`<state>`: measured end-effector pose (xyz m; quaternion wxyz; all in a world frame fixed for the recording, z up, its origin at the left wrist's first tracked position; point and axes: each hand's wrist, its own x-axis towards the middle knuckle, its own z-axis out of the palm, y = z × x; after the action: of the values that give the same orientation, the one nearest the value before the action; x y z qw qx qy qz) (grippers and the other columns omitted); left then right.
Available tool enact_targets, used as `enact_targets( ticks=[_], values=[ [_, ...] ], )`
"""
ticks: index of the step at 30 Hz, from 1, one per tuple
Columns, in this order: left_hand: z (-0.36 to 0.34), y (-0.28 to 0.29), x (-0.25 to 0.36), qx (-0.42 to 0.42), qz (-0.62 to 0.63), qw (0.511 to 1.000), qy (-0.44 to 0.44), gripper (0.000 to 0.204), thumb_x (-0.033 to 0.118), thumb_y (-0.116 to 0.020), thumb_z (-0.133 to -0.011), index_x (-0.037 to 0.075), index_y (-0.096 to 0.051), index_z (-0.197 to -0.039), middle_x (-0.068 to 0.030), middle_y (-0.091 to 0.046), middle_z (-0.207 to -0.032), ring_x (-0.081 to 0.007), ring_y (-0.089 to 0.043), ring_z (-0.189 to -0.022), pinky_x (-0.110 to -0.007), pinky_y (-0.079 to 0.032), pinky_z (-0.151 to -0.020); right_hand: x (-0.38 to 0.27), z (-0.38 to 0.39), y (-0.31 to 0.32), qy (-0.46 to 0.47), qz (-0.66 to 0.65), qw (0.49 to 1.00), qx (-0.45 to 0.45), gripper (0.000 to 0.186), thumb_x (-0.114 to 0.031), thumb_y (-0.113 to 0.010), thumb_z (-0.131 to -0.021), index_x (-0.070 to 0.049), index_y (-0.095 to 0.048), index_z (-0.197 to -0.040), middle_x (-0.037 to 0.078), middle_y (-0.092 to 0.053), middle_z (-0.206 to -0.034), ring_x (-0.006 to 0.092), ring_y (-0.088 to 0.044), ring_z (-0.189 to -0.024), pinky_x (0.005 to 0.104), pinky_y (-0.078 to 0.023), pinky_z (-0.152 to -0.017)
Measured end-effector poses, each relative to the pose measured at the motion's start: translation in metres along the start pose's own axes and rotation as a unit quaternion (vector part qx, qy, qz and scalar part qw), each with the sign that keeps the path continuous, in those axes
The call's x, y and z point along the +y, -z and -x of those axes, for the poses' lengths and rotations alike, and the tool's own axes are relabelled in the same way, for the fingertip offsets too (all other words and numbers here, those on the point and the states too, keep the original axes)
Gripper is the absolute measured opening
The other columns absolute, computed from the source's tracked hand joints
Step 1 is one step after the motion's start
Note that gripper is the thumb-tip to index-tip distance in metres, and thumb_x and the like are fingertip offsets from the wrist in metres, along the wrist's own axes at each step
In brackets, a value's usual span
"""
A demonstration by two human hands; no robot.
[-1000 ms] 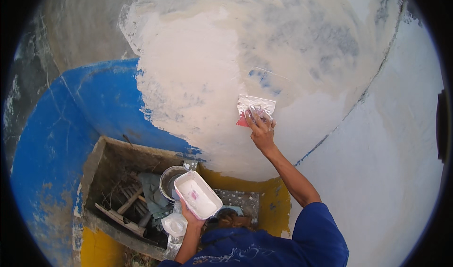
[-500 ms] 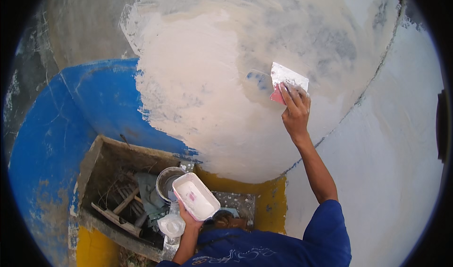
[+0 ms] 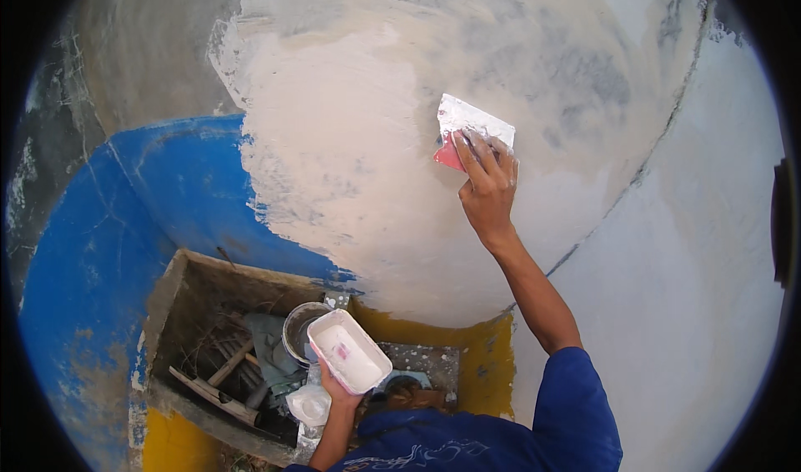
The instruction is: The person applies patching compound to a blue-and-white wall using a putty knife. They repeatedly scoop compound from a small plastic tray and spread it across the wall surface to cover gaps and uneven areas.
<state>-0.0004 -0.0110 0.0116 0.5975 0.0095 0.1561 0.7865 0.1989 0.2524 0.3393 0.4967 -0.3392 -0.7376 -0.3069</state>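
Observation:
My right hand (image 3: 489, 187) is raised against the wall (image 3: 334, 97), fingers wrapped round a red putty spreader (image 3: 451, 154). White putty coats the spreader's broad face, and its blade meets the wall. Pale putty covers much of that surface, with greyish patches to the right of the spreader. Lower down, my left hand (image 3: 338, 391) grips a rectangular plastic tub (image 3: 368, 336) from beneath and its left side. White putty (image 3: 359, 360) lies inside the tub, along with a small pinkish spot.
A concrete trough (image 3: 163, 298) at lower left holds sticks and a greyish cloth (image 3: 269, 347). Beside the tub stand a round bucket (image 3: 292, 332) and a crumpled clear plastic bag (image 3: 309, 404). Blue paint (image 3: 196, 180) covers the left wall, yellow paint (image 3: 484, 355) the lower part.
My right hand and the spreader have moved left and slightly up across the wall, covering the small blue patch. The left hand keeps its hold on the tub.

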Motion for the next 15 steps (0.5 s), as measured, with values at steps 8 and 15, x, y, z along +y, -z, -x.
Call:
enact_targets(
  ticks=[8, 15],
  values=[
    [0.001, 0.002, 0.004, -0.003, 0.014, 1.000, 0.008, 0.071, 0.062, -0.044, -0.098, 0.016, -0.038, -0.151, -0.0091, -0.049, -0.146, -0.0354, -0.051, -0.132, -0.059, -0.042, -0.109, -0.018, 0.097, -0.011, -0.030, -0.105, 0.988, -0.112, 0.070, 0.014, -0.057, -0.064, -0.013, -0.069, -0.127, 0.007, -0.064, -0.132, 0.0309, -0.054, -0.116, 0.0438, -0.041, -0.094],
    [-0.009, 0.006, 0.008, -0.016, 0.008, 1.000, 0.024, 0.071, 0.062, -0.043, -0.098, 0.016, -0.036, -0.152, -0.0098, -0.048, -0.147, -0.0368, -0.050, -0.132, -0.061, -0.040, -0.109, 0.024, 0.092, -0.064, -0.036, 0.079, 0.996, -0.034, 0.073, 0.009, -0.060, -0.067, -0.018, -0.063, -0.134, 0.004, -0.058, -0.136, 0.0295, -0.047, -0.118, 0.0434, -0.035, -0.091]
  ],
)
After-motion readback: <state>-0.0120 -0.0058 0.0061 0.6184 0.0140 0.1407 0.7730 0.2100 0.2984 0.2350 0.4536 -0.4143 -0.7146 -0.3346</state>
